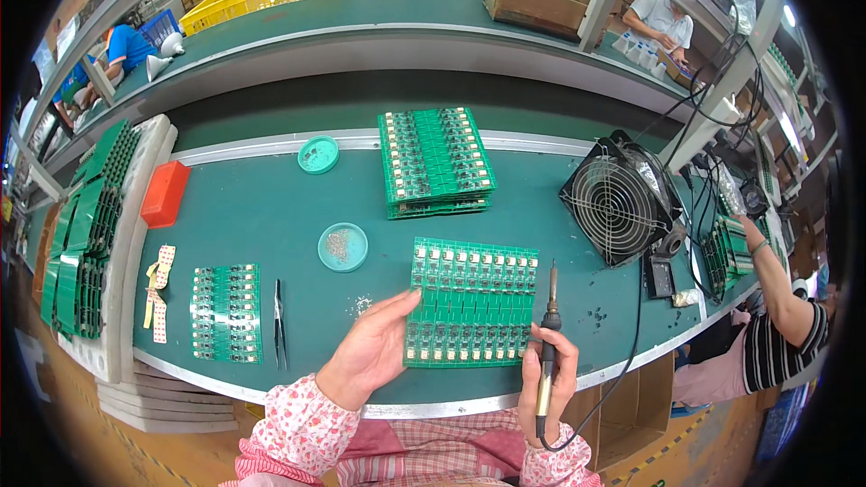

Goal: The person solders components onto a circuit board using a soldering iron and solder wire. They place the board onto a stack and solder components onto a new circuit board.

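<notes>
My left hand [375, 346] is closed on the left edge of a green circuit board panel [471, 305] lined with two rows of small parts. In my right hand [557, 370] is a soldering iron [547, 353], its tip pointing up, with a cable trailing from the handle. The fingers of that hand also reach the panel's lower right edge. Left of my hands, another circuit board panel [225, 314] lies flat on the green bench beside black tweezers [280, 325]. Farther back stands a stack of circuit boards [437, 162].
A black fan [618, 200] stands at right. Two turquoise dishes [344, 247] hold small bits. A red box [166, 194], a pink-dotted strip [158, 296] and a white foam tray [126, 261] with boards sit at left. Co-workers [663, 20] sit across and at right.
</notes>
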A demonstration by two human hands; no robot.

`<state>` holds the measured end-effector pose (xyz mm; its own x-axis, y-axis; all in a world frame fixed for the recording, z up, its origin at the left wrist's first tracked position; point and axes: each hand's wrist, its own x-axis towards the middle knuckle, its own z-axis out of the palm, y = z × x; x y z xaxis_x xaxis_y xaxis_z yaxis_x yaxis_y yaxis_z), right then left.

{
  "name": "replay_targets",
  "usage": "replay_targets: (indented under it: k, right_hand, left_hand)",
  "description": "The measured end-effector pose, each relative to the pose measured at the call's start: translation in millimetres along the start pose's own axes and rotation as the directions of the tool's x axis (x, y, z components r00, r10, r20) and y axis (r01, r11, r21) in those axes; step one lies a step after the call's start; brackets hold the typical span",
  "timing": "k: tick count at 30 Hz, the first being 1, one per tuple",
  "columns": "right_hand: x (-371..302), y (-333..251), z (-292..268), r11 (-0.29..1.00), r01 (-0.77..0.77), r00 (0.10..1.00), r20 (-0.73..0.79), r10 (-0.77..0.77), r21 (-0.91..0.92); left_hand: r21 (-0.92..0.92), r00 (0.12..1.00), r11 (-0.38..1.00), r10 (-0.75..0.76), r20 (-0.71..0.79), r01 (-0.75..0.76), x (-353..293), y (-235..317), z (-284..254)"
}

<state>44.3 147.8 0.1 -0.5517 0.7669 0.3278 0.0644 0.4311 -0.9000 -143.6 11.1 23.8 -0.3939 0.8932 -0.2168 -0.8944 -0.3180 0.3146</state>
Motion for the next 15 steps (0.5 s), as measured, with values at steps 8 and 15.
replay_targets:
  k: [8,15]
  right_hand:
    - [2.6,-5.8,2.4,0.999,0.002,1.0,0.03,0.0,-0.054]
    - [0.5,-4.7,-0.7,0.999,-0.018,0.998,0.061,0.02,-0.031]
  left_hand:
    - [0.031,0.999,1.0,-0.003,-0.045,0.005,-3.2,1.1,5.0]
    - [0.29,0.996,0.955,0.079,-0.032,-0.066,-7.5,1.7,17.0]
